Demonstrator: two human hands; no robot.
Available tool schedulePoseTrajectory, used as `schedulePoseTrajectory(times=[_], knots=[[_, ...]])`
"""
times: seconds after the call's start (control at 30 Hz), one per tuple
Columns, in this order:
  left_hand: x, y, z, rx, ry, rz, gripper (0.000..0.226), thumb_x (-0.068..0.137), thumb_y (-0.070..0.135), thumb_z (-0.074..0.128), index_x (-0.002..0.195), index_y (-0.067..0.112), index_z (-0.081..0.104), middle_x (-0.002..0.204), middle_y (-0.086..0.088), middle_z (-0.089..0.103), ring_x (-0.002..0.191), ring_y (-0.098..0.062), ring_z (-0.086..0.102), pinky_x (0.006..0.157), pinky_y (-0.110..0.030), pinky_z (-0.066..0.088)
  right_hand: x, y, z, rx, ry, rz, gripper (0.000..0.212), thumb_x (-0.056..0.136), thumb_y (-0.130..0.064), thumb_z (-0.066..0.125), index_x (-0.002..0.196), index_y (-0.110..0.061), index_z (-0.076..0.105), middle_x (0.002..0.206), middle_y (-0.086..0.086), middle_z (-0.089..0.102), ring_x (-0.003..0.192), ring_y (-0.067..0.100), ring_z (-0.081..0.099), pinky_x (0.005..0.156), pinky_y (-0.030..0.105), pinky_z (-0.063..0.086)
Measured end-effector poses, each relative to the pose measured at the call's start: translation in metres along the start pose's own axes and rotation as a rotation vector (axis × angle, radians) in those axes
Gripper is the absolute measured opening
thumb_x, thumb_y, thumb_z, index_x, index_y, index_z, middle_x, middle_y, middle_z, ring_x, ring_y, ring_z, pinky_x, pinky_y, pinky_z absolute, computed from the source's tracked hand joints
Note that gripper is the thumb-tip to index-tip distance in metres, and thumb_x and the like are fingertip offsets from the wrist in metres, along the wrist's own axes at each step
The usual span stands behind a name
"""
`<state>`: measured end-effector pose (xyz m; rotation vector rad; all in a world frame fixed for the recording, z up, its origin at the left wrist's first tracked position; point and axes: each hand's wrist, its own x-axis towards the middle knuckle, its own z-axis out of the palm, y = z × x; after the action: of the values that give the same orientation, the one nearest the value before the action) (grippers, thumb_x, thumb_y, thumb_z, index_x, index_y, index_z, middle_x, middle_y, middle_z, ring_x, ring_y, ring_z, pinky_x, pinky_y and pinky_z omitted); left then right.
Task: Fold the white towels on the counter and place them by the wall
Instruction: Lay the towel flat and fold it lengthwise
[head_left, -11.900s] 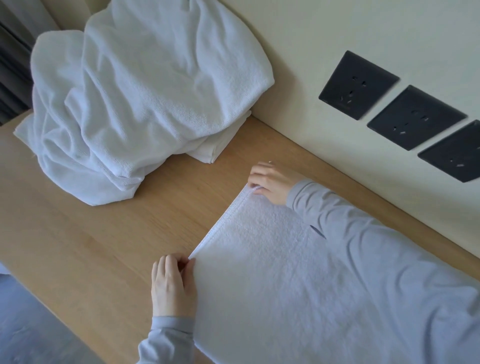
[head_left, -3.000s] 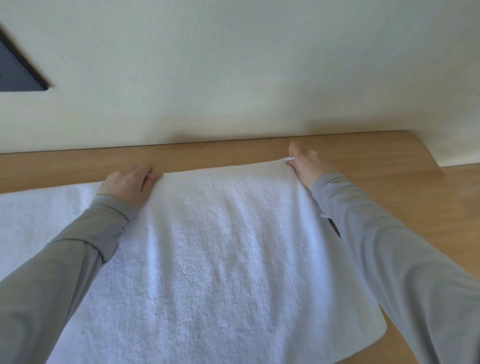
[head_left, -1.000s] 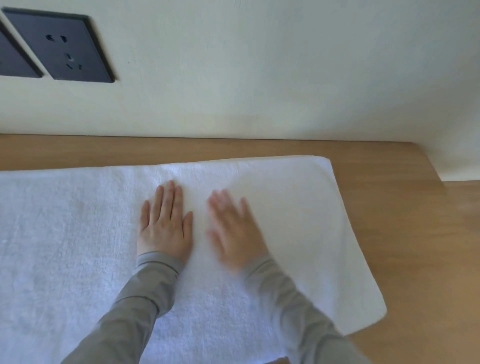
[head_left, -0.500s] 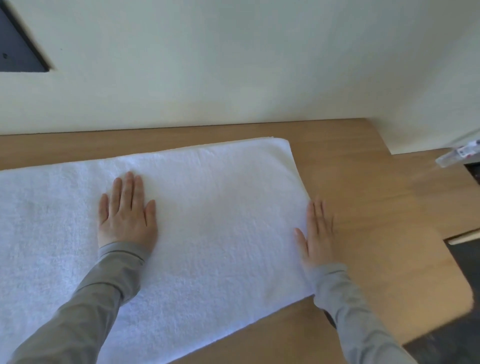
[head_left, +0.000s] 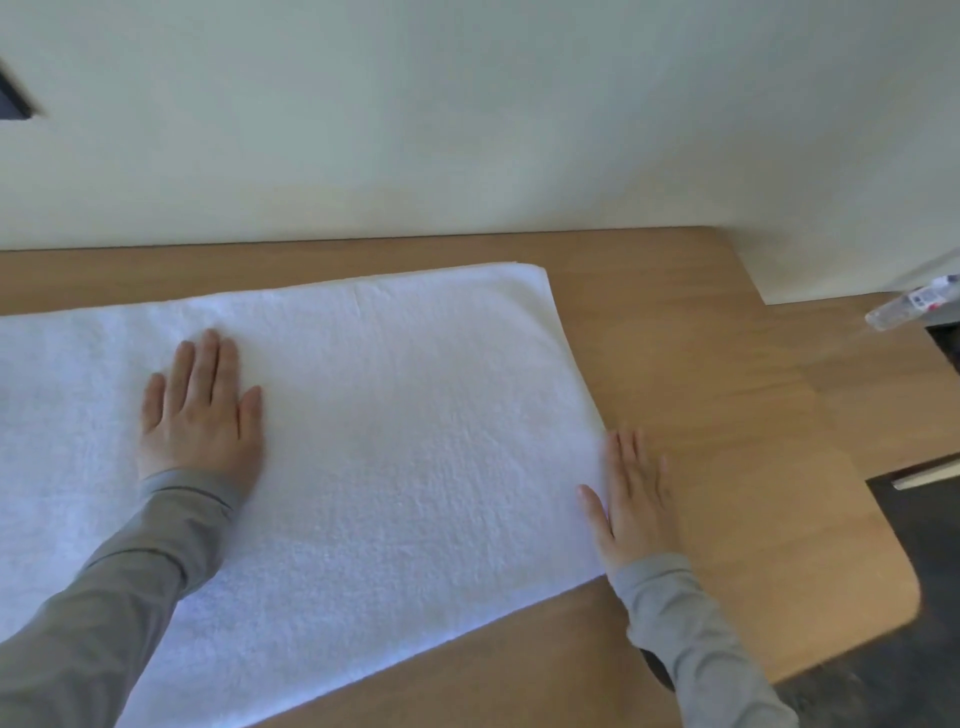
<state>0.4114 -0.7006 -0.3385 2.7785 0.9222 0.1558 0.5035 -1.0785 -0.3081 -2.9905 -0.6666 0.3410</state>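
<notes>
both hands (head_left: 200, 415) flat on towel (head_left: 405, 441)

Bare wooden surface (head_left: 727, 415) lies open right of the towel (head_left: 389, 441) — and a thin strip is free between towel and wall (head_left: 467, 130).

We see a dark wall plate (head_left: 13, 101) cut off at the left edge. At the far right a small clear bottle (head_left: 914, 307) with a label lies tilted, and dark floor (head_left: 930, 649) shows below it.
</notes>
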Motion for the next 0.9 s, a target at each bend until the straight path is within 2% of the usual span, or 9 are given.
schedulePoseTrajectory(times=[0.07, 0.13, 0.23, 0.3, 0.37, 0.53, 0.63, 0.77, 0.9], knots=[[0.000, 0.000, 0.001, 0.002, 0.007, -0.001, 0.067, 0.090, 0.043, 0.014, 0.148, 0.010, 0.024, 0.156, -0.005, 0.020, 0.144, -0.024, 0.016, 0.115, -0.043, 0.008, 0.021, -0.021, -0.015, 0.102, 0.065, -0.092, 0.077, 0.085, -0.065, -0.011, 0.143, -0.014, -0.004, 0.152, 0.000, -0.008, 0.145, 0.020, -0.005, 0.118, 0.036, -0.003], [0.000, 0.000, 0.001, 0.001, 0.012, 0.002, 0.067, 0.090, 0.043, 0.014, 0.148, 0.010, 0.024, 0.156, -0.006, 0.021, 0.144, -0.024, 0.017, 0.115, -0.043, 0.009, 0.049, -0.058, -0.023, 0.110, 0.077, -0.350, 0.070, 0.093, -0.056, 0.006, 0.145, -0.009, 0.003, 0.154, 0.003, -0.002, 0.144, 0.021, -0.003, 0.117, 0.037, -0.002], [0.000, 0.001, -0.001, 0.008, 0.008, -0.001, 0.066, 0.090, 0.042, 0.014, 0.148, 0.011, 0.024, 0.156, -0.004, 0.021, 0.144, -0.022, 0.017, 0.115, -0.042, 0.009, 0.100, -0.108, -0.018, -0.021, -0.012, -0.692, 0.065, 0.097, -0.045, 0.021, 0.148, -0.006, 0.007, 0.157, 0.005, 0.000, 0.145, 0.019, -0.007, 0.118, 0.036, -0.005], [-0.001, 0.002, -0.002, 0.005, 0.017, -0.005, 0.066, 0.090, 0.042, 0.015, 0.148, 0.011, 0.025, 0.156, -0.004, 0.021, 0.144, -0.022, 0.017, 0.115, -0.042, 0.010, 0.134, -0.118, -0.013, -0.135, -0.072, -0.787, 0.063, 0.099, -0.042, 0.024, 0.149, -0.010, 0.002, 0.158, 0.003, -0.003, 0.145, 0.016, -0.009, 0.116, 0.034, -0.009], [-0.001, 0.001, -0.003, 0.001, 0.022, -0.009, 0.066, 0.090, 0.042, 0.015, 0.148, 0.012, 0.026, 0.156, -0.003, 0.022, 0.143, -0.021, 0.018, 0.115, -0.042, 0.011, 0.169, -0.105, -0.012, -0.186, -0.084, -0.753, 0.062, 0.100, -0.042, 0.022, 0.149, -0.015, -0.003, 0.158, -0.002, -0.009, 0.144, 0.011, -0.012, 0.115, 0.032, -0.012], [0.000, 0.000, -0.002, 0.022, 0.019, -0.009, 0.065, 0.090, 0.042, 0.015, 0.147, 0.012, 0.026, 0.155, -0.004, 0.023, 0.143, -0.022, 0.020, 0.115, -0.042, 0.013, 0.227, -0.042, -0.030, 0.014, -0.066, -0.316, 0.057, 0.101, -0.036, 0.021, 0.149, -0.015, -0.002, 0.158, -0.001, -0.007, 0.144, 0.009, -0.009, 0.118, 0.035, -0.006], [0.000, 0.001, -0.003, 0.044, 0.004, -0.016, 0.066, 0.090, 0.042, 0.013, 0.148, 0.013, 0.024, 0.156, -0.003, 0.021, 0.144, -0.021, 0.018, 0.115, -0.041, 0.012, 0.230, -0.041, -0.034, -0.130, 0.007, -0.223, 0.059, 0.100, -0.039, 0.015, 0.149, -0.012, -0.005, 0.158, 0.002, -0.011, 0.144, 0.013, -0.014, 0.117, 0.038, -0.011], [0.000, 0.003, -0.005, 0.040, -0.009, -0.026, 0.068, 0.089, 0.043, 0.011, 0.148, 0.013, 0.023, 0.156, -0.003, 0.020, 0.144, -0.021, 0.017, 0.116, -0.042, 0.011, 0.173, -0.098, -0.027, -0.070, 0.117, -0.374, 0.066, 0.097, -0.045, 0.013, 0.148, -0.008, -0.007, 0.157, 0.008, -0.015, 0.144, 0.021, -0.016, 0.116, 0.039, -0.014], [0.000, 0.003, -0.007, 0.005, -0.006, -0.028, 0.068, 0.089, 0.043, 0.011, 0.148, 0.012, 0.025, 0.155, -0.004, 0.022, 0.144, -0.021, 0.018, 0.116, -0.042, 0.012, 0.073, -0.140, 0.013, -0.129, 0.022, -0.697, 0.065, 0.097, -0.047, 0.021, 0.148, -0.006, 0.016, 0.157, 0.008, 0.009, 0.145, 0.024, 0.005, 0.117, 0.050, 0.014]])
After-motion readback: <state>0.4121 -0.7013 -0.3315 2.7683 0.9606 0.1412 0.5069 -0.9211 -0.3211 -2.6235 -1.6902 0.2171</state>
